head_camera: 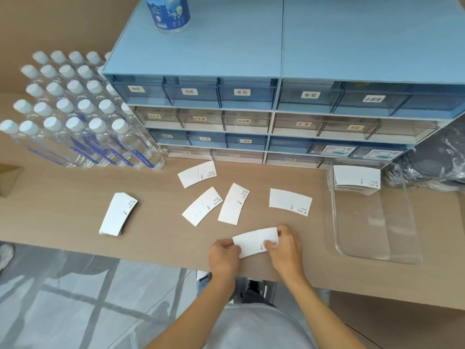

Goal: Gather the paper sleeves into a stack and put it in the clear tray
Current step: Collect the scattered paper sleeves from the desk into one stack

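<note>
Both hands hold one white paper sleeve (253, 241) near the table's front edge: my left hand (224, 255) pinches its left end, my right hand (285, 248) its right end. Several single sleeves lie loose on the table beyond, at the back (196, 174), in the middle (202, 210), (232, 204) and to the right (289, 202). A small stack of sleeves (117, 214) rests at the left. The clear tray (377, 250) stands at the right, with a stack of sleeves (356, 180) in its far end.
A blue drawer cabinet (276, 102) stands along the back of the wooden table. Many capped water bottles (75, 117) stand at the back left. A large bottle (168, 13) is on the cabinet. Dark plastic-wrapped items (432, 159) lie behind the tray.
</note>
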`<state>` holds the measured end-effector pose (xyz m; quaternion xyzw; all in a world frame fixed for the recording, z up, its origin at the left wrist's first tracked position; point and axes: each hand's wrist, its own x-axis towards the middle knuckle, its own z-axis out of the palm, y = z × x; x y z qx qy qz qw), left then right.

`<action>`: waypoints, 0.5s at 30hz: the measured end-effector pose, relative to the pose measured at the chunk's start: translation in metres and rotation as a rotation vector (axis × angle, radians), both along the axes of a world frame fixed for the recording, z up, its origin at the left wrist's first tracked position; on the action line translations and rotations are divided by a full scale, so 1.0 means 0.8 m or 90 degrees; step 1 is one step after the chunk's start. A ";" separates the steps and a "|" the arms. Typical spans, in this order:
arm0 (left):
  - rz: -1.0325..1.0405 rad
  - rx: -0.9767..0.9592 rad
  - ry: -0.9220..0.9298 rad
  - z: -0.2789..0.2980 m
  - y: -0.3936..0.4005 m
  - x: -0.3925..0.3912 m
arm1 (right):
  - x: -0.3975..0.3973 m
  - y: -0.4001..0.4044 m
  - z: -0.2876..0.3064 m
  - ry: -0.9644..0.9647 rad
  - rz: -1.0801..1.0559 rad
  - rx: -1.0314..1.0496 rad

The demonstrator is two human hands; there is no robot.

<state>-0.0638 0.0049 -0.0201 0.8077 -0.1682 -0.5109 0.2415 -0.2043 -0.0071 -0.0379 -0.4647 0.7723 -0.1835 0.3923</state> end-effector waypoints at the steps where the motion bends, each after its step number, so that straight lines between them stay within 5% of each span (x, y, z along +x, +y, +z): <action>1: -0.021 -0.012 -0.012 0.000 -0.003 -0.003 | -0.003 -0.002 0.000 -0.011 -0.020 0.000; 15: -0.285 -0.127 -0.104 0.016 -0.138 -0.082 | -0.059 -0.074 0.013 -0.060 -0.328 -0.046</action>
